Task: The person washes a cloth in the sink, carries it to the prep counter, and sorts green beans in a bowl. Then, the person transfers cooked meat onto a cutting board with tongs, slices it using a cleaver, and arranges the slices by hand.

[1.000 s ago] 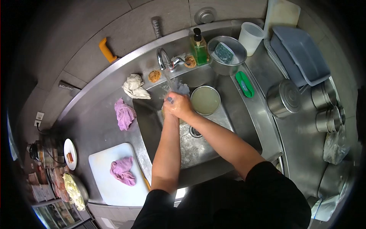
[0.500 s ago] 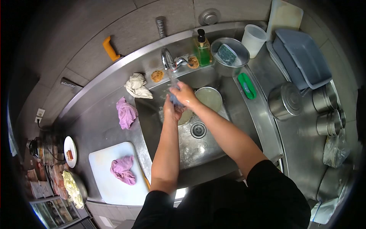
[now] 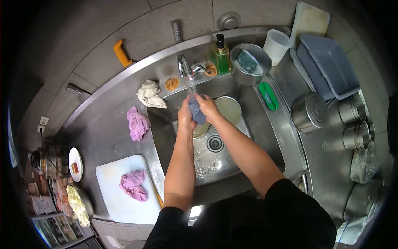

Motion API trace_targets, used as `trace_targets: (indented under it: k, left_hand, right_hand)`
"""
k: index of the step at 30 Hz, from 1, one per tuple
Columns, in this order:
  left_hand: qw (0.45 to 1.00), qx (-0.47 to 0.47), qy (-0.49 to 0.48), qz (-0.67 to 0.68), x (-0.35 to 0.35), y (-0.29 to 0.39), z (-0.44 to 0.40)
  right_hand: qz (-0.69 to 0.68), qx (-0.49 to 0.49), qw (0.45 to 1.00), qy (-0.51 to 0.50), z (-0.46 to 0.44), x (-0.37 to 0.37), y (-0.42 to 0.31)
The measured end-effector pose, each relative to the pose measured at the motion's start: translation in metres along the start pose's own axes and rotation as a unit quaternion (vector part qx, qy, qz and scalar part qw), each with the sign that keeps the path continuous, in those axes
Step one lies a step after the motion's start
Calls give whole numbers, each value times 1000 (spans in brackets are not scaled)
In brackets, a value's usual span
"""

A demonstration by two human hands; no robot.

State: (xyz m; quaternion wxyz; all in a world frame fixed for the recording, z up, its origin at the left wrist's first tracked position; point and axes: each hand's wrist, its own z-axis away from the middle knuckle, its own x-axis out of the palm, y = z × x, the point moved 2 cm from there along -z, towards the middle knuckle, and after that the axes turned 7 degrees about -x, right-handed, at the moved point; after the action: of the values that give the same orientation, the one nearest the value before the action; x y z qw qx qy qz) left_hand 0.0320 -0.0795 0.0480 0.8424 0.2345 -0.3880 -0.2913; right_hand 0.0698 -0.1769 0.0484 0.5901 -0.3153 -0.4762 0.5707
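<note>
A wet blue-grey cloth [image 3: 197, 111] is held between my two hands under the running water of the faucet [image 3: 182, 66]. My left hand [image 3: 186, 113] grips its left side, and my right hand [image 3: 208, 108] grips its right side. Below them is the metal sink [image 3: 207, 162] with its round drain [image 3: 215, 143]. A round container of cloudy liquid [image 3: 229, 111] stands in the sink just right of my right hand. Another round container [image 3: 201, 130] is partly hidden beneath my hands.
Left of the sink are a white cloth [image 3: 150, 94], a purple cloth [image 3: 138, 123] and a cutting board [image 3: 120, 203] bearing another purple cloth. Behind it stand a green soap bottle [image 3: 222, 60] and a metal pot [image 3: 265, 62]. A lidded pot [image 3: 309, 112] is at right.
The blue-grey cloth, earlier bunched and mostly covered by my clasped hands, now shows between them. My hands have moved apart to its two sides. The view has shifted slightly.
</note>
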Motion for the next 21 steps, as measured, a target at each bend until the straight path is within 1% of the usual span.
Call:
trace_targets:
  k: [1,2,3,4,5,6,7,8,9,10,11,12,14,16,17,19,21]
  left_hand:
    - [1000,0,3,0,-3,-1,0]
    - [1000,19,-2,-12,-5,-1,0]
    - [999,38,-9,-24,-5,-1,0]
    - [999,38,-8,-26,1,0,10]
    - [997,36,55,-45,3,-1,22]
    - [990,34,119,-63,6,0,36]
    - [999,-20,6,-25,10,0,46]
    - [999,-20,7,-24,9,-3,40]
    - [1000,11,-14,11,4,-10,25]
    - [997,43,-35,46,1,-14,16]
    - [995,80,-45,38,-4,-16,9]
    - [995,81,-45,38,-3,-18,8]
    - [984,175,-4,29,0,-22,8]
    - [987,160,-10,23,1,-21,16]
    - [987,156,8,26,3,-20,18]
    - [988,151,26,31,3,-20,19]
    - [984,174,20,30,2,-21,23]
  right_hand:
    - [36,-60,996,51,-3,-1,3]
    - [71,-121,985,102,-6,-1,5]
    - [68,-120,985,101,-6,-1,5]
    - [107,-142,978,108,-5,-4,0]
    - [147,-164,968,115,-4,-6,-4]
    - [147,-165,968,116,-1,-2,-4]
    - [122,-238,954,138,7,4,-4]
    - [96,-309,933,158,17,8,-2]
    - [97,-264,952,121,34,12,-10]
    - [98,-263,952,119,36,13,-5]
    - [190,-303,925,131,37,14,-4]
    - [279,-339,887,144,40,16,-6]
    - [283,-347,881,154,44,17,-6]
    - [235,-296,910,172,47,19,-7]
    - [235,-296,910,172,49,18,-9]
    - [185,-214,948,143,47,15,-5]
    - [188,-203,951,140,35,13,6]
